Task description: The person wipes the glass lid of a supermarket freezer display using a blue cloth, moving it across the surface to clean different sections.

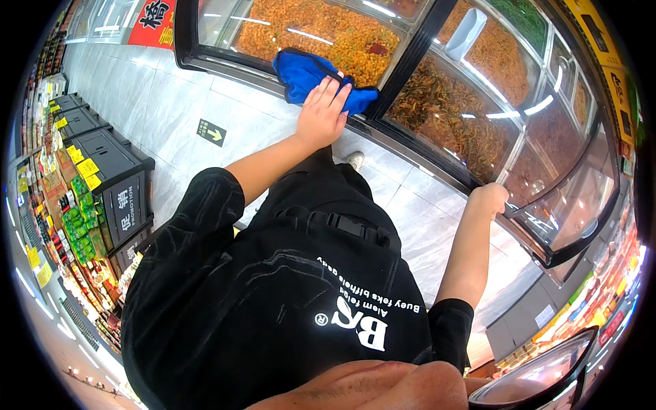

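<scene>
My left hand (323, 110) presses a blue cloth (307, 72) with dark edging against the front rim of a glass-topped display case (246, 65). The fingers lie spread over the cloth, which covers part of the glass and black frame. Under the glass beside it is chopped orange-yellow food (318, 31), probably pickled vegetables. Further right, my right hand (489, 200) is curled around the case's front edge, its fingertips partly hidden. Close to that hand, dark brown shredded food (451, 113) fills a compartment below the glass.
A pale plastic handle (466, 35) sits on the right glass panel. On the left stand dark promotion bins (123, 169) and shelves of packaged goods (82, 220). Grey tiled floor (174, 102) bears an exit arrow sign (211, 133). My shoe (355, 160) is near the case's base.
</scene>
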`<state>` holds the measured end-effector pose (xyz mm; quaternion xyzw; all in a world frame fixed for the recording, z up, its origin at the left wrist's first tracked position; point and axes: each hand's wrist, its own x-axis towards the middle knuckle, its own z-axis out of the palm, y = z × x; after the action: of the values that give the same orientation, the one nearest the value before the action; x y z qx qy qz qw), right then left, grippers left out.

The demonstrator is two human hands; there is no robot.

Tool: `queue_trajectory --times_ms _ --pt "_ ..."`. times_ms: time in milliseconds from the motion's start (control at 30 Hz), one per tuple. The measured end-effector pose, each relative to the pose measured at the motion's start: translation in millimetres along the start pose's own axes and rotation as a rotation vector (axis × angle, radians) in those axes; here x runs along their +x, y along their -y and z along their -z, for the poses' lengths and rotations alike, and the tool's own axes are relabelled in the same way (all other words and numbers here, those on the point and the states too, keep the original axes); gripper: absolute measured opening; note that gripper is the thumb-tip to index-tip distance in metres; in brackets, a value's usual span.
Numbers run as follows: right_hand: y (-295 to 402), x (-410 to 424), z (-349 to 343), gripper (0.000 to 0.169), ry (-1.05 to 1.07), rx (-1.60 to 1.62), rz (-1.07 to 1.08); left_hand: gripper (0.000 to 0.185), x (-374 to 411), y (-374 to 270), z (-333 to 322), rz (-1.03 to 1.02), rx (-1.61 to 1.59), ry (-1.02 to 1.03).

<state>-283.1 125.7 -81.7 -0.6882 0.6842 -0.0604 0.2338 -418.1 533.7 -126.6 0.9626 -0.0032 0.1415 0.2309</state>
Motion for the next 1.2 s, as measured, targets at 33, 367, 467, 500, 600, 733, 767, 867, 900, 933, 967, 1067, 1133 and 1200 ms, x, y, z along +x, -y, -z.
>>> queue_trajectory --times_ms 33,367,467,500,600,733,767,867,900,933,967,1067,1133,1200 --pt "4.3 -9.8 4.5 0.056 -0.01 0.092 -0.062 0.062 -0.3 -1.8 -1.6 0.022 0.022 -0.012" --pt "5.0 -18.6 10.6 0.053 -0.011 0.038 -0.001 0.062 -1.2 -9.4 -11.7 0.099 0.071 -0.051" --pt "5.8 -13.7 8.2 0.053 -0.045 0.066 -0.056 0.063 -1.3 -8.7 -13.2 0.076 0.057 -0.048" --pt "6.4 -14.0 6.9 0.054 -0.04 0.082 -0.069 0.063 -1.5 -8.4 -13.6 0.079 0.063 -0.047" --pt "4.2 -11.1 6.6 0.053 -0.009 0.12 -0.071 0.064 -2.0 -10.9 -11.3 0.083 0.051 -0.041" --pt "-3.0 15.0 -6.2 0.052 0.034 -0.018 -0.019 0.066 0.6 -11.2 -10.2 0.078 0.004 -0.052" --pt "-9.6 27.5 -11.5 0.052 0.041 -0.082 0.035 0.067 0.3 -11.4 -12.1 0.084 -0.003 -0.056" --pt "-2.1 10.2 -5.7 0.052 0.027 -0.018 -0.011 0.07 1.7 -16.2 -10.9 0.058 -0.024 -0.07" --pt "4.1 -3.6 1.9 0.052 0.01 0.048 -0.061 0.071 1.9 -19.1 -8.8 0.041 -0.036 -0.074" --pt "6.8 -11.5 6.2 0.052 0.01 0.053 -0.065 0.071 1.8 -22.4 -9.5 0.027 -0.052 -0.065" --pt "9.0 -17.8 9.8 0.053 0.01 0.059 -0.068 0.071 2.6 -27.5 -11.7 0.014 -0.068 -0.056" --pt "7.2 -18.1 9.9 0.054 0.027 -0.034 -0.001 0.068 6.1 -45.6 -21.0 -0.011 -0.136 -0.03" --pt "5.1 -10.8 7.7 0.054 0.031 -0.113 0.048 0.058 12.2 -44.8 -24.8 0.014 -0.171 -0.073" --pt "3.2 -4.1 3.2 0.054 0.016 -0.156 0.072 0.039 24.6 -29.0 -23.9 0.028 -0.238 -0.162"
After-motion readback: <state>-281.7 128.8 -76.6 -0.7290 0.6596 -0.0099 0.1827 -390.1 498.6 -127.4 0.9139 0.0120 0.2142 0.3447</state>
